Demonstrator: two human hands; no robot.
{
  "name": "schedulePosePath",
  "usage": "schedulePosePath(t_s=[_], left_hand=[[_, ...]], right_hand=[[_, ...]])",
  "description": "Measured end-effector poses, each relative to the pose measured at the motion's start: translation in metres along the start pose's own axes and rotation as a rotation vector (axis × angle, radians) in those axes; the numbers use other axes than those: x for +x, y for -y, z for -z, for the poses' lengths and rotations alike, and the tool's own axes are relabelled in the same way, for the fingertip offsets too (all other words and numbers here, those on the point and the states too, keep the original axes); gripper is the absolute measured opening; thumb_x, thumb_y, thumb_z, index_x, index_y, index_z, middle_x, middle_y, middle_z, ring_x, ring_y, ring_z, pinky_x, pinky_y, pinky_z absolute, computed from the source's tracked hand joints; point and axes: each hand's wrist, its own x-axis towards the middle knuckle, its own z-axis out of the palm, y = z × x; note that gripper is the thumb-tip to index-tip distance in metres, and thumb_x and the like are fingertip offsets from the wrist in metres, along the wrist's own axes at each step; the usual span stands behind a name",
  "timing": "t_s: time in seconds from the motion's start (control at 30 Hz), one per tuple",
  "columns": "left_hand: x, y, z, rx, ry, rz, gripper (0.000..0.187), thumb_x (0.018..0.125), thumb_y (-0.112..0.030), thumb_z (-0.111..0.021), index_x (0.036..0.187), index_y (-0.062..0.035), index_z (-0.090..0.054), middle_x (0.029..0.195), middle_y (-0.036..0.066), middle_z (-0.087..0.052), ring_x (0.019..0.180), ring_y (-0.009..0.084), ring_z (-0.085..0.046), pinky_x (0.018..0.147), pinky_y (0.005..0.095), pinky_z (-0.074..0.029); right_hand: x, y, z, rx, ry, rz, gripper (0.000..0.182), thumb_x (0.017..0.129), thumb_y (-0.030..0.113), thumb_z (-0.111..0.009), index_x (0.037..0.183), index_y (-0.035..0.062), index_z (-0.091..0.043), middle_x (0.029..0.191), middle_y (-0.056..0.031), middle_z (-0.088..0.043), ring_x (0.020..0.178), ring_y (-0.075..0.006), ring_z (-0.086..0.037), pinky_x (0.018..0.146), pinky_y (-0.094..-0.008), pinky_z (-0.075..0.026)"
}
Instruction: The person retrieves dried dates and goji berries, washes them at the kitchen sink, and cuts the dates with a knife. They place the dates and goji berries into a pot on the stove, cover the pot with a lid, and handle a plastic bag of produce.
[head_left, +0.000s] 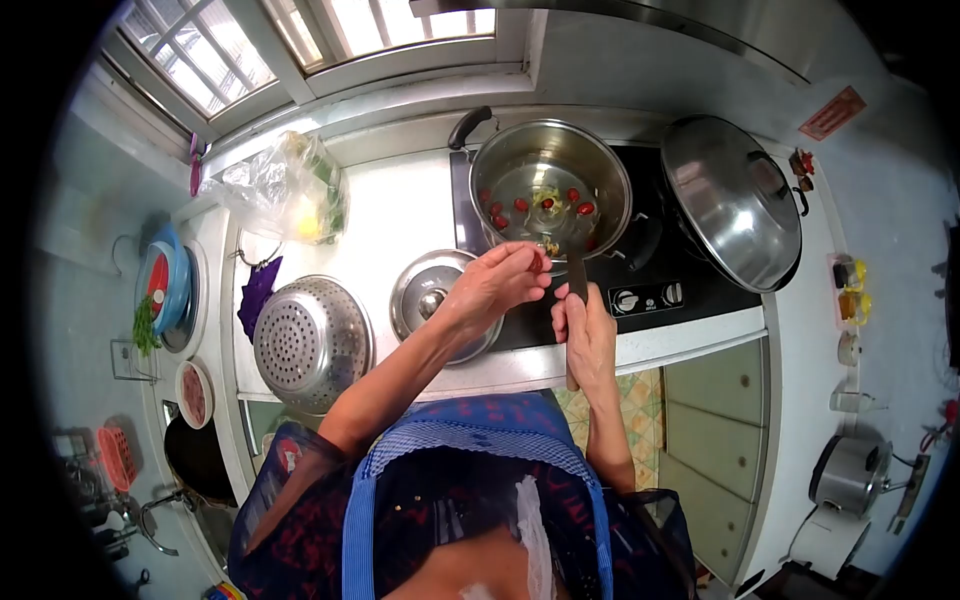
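Note:
A deep steel pot [550, 135] stands on the hob, with several red dates [585, 208] and pale yellowish bits in the liquid at its bottom. At the pot's near rim, my left hand [500, 282] is closed in a pinch, with a small reddish piece, like a red date, mostly hidden at its fingertips. My right hand [588, 335] is wrapped round a knife [577, 272], its dark blade pointing up toward the pot's near edge. The two hands are close together but apart. A steel lid [412, 295] lies left of the pot, partly behind my left forearm.
A large lidded wok [730, 200] occupies the right burner of the black hob [540, 328]. On the left counter are an upturned steel colander [305, 340] and a plastic bag [290, 190] of produce. A bowl of meat [193, 393] is farther left, near the sink.

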Motion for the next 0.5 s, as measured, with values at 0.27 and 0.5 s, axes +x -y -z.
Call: schedulePosePath(t_s=[0.27,0.5], left_hand=[[0.002,0.003,-0.009,-0.076,-0.071,-0.017,0.027,0.088,-0.022,-0.056,0.106,-0.0021,-0.053,0.098,0.007,-0.059,0.09,0.0164,-0.057,0.08,0.0303,-0.048],[-0.01,0.021,-0.012,-0.068,-0.097,-0.028,0.028,0.088,-0.023,-0.055,0.107,-0.0017,-0.051,0.096,0.008,-0.059,0.086,0.0156,-0.058,0.074,0.0273,-0.047]], right_hand=[[0.001,-0.008,-0.012,-0.192,-0.042,0.206,0.017,0.094,0.015,-0.039,0.091,0.0013,-0.049,0.057,-0.0041,-0.05,0.047,-0.0092,-0.045,0.044,-0.0238,-0.037],[-0.014,-0.021,-0.019,-0.343,-0.091,0.277,0.017,0.093,0.015,-0.038,0.09,0.0011,-0.047,0.058,-0.0102,-0.053,0.049,-0.0225,-0.055,0.046,-0.0317,-0.041]])
